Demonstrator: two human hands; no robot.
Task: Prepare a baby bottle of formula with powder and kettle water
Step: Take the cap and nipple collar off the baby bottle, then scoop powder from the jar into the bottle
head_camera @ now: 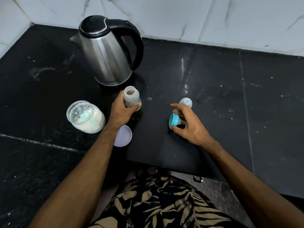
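Since the powder jar stands uncapped at left with its lid lying beside it, we judge opening complete; scooping, pouring and capping remain. Left hand grips the open baby bottle, upright just before the kettle. Right hand pinches the teal collar; clear cap sits behind it. Surface: speckled black stone, below white marbled wall tiles.

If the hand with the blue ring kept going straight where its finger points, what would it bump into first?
Probably the baby bottle that the left hand holds. The right hand, gripping the blue ring, points its forefinger leftward across bare counter. Depth is hard to judge, so it might pass just in front.
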